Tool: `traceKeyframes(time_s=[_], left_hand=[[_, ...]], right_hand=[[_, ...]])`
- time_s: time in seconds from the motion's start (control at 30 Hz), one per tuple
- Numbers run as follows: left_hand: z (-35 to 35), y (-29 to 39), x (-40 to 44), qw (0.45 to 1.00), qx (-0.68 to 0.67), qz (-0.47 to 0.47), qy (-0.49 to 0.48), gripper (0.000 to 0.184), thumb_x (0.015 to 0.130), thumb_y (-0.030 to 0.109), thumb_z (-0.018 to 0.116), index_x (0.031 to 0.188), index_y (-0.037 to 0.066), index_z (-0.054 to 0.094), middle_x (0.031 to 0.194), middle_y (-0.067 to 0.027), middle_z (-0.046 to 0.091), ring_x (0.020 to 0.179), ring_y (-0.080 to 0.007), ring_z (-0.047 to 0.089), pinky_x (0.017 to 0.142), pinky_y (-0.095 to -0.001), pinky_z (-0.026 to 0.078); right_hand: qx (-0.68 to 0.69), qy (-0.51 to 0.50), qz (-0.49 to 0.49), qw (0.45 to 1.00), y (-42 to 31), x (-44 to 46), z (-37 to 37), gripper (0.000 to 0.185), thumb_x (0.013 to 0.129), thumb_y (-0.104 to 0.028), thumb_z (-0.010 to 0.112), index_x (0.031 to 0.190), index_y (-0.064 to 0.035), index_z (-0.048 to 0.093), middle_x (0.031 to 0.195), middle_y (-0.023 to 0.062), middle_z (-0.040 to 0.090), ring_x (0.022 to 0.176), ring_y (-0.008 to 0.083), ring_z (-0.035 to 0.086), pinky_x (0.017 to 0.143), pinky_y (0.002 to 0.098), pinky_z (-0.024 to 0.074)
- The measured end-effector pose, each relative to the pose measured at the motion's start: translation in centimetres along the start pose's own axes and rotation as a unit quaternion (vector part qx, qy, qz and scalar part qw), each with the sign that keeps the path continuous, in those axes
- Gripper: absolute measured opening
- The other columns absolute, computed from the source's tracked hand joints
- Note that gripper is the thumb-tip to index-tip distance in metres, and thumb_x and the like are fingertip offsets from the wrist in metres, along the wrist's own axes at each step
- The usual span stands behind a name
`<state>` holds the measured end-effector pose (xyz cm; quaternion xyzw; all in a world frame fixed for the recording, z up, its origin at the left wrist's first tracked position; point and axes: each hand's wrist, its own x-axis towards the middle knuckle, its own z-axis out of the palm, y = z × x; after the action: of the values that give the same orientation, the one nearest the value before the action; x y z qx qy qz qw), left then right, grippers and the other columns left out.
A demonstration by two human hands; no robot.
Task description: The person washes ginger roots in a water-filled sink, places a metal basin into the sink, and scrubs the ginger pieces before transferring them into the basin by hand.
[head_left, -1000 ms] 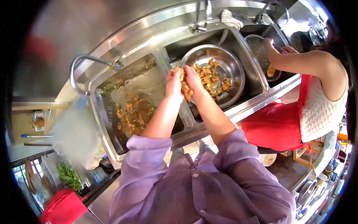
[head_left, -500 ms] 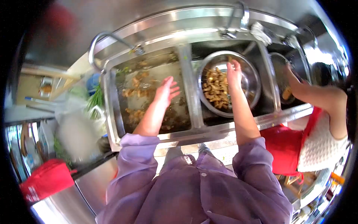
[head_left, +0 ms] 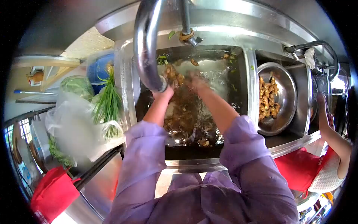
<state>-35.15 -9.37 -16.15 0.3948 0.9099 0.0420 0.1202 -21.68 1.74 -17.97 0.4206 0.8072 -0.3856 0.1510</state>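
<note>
Both hands are over the water-filled left sink basin [head_left: 220, 97]. My left hand [head_left: 164, 91] is partly behind the curved faucet [head_left: 147, 48], its fingers hidden beside a cluster of brown ginger-like roots [head_left: 172, 75]. Murky water and motion blur smear the fingers of my right hand [head_left: 199, 83], just right of that cluster. More brown pieces lie under the rippling water towards the front of the basin. In the middle basin, a round steel bowl [head_left: 287, 99] holds a pile of similar brown roots [head_left: 267, 98] on its left side.
Green stalks [head_left: 107, 99], plastic bags [head_left: 76, 128] and a blue container [head_left: 100, 69] stand left of the sink. A red cloth [head_left: 54, 194] hangs at the lower left. At right, a co-worker's arm [head_left: 332, 130] reaches to the far basin. A second faucet [head_left: 317, 44] stands behind.
The view has shifted left and closer to the left basin. Both hands, holding pieces together above the divider and then apart and open, are now down at the water among the roots.
</note>
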Motion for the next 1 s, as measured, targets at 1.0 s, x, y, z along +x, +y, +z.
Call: traceKeyframes(time_s=[1.0], left_hand=[[17.6, -6.4, -15.9, 0.808, -0.063, 0.017, -0.586, 0.058, 0.079, 0.047, 0.042, 0.125, 0.012, 0.033, 0.118, -0.0103, 0.045, 0.106, -0.0231, 0.043, 0.085, -0.0377, 0.036]], right_hand=[[0.386, -0.216, 0.333, 0.833, 5.9, -15.5, 6.4, 0.055, 0.080, -0.044, 0.046, 0.120, -0.0063, 0.039, 0.120, 0.0101, 0.042, 0.108, 0.0222, 0.041, 0.086, 0.0393, 0.0351]])
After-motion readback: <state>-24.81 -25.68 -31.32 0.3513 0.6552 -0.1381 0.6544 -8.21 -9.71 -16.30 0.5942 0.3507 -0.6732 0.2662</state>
